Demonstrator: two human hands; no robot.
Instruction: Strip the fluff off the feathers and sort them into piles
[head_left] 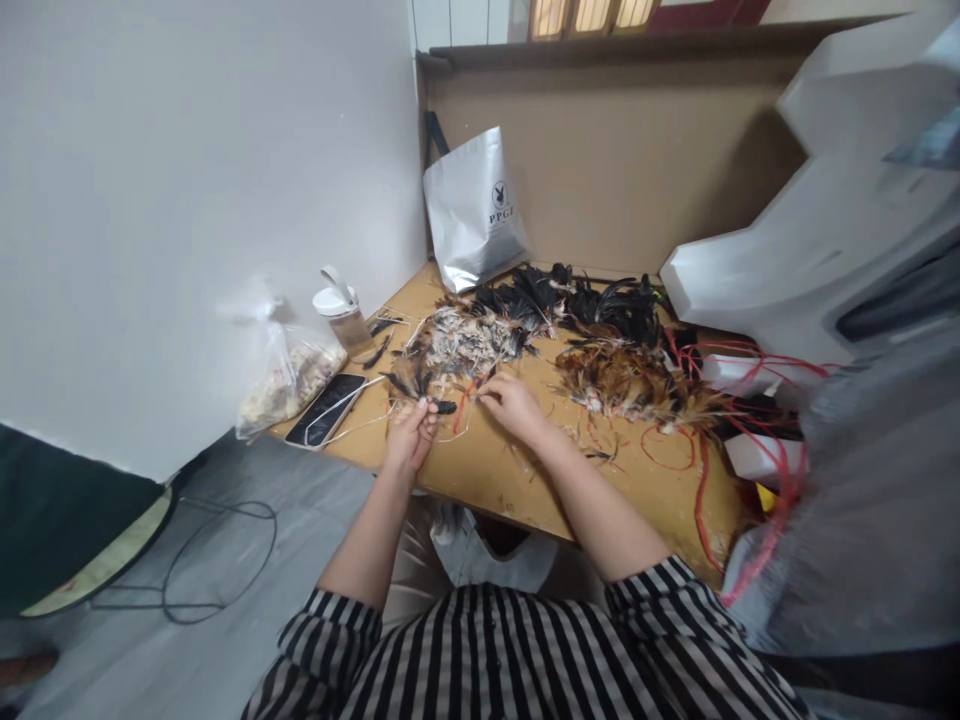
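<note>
1 dark feather bunch (446, 408) sits pinched in the left hand (412, 436).

R hand (516, 406) grip too sm. to tell; blurred plastic (885, 490) cut off.

Black-and-grey vertically striped shirt (487, 660), matching elbow-length sleeves (664, 590), pale trousers (412, 555)

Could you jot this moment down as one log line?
left hand: pinching dark feathers | right hand: pinched, contents unclear | on table: mottled feather pile, brown feathers, phone
</note>
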